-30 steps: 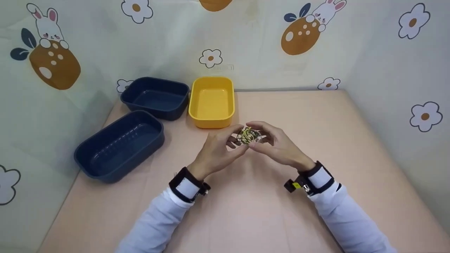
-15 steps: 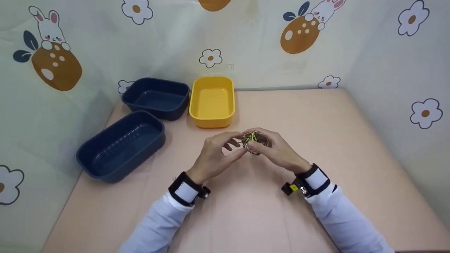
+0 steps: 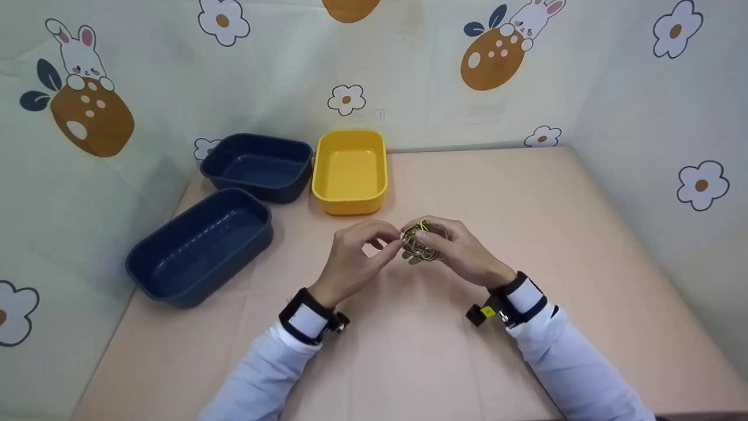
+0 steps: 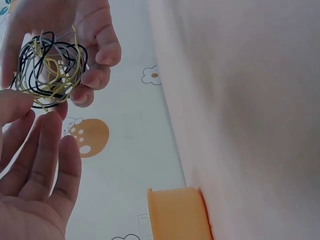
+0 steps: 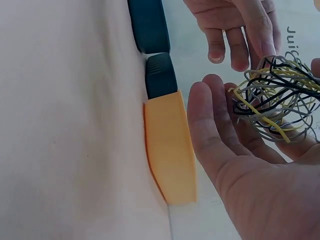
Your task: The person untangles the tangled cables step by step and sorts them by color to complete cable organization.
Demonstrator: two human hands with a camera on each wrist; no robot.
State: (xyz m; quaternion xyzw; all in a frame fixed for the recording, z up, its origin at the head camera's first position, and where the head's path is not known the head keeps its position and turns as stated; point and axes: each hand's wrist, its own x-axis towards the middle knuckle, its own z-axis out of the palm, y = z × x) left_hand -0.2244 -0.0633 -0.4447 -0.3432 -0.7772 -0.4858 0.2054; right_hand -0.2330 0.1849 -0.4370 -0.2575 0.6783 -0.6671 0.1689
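Wire tangle (image 5: 277,95): a loose ball of black, grey and yellow strands, held up off the surface (image 3: 543,234) between the left grip (image 3: 353,257) and the right grip (image 3: 467,254), nearer than the yellow bin (image 3: 353,207) and a little to its right.
Fingertip work: I read the step in hand as picking at the edge of the ball with the left while the right supports it.
Next pull: to my judgement it calls for a steady right and a light, slow draw with the left, since the crossed strands could snag.
Right grip: partly closed round the ball, thumb over its face and fingers curved behind; the bundle's bulk sets the gap.
Left grip: thumb and fingertip all but together, pinching at the tangle's left edge, the other fingers loosely spread. Which strand they have, I can't tell from my feed.
Yellow bin: near the tangle, untouched by either grip.
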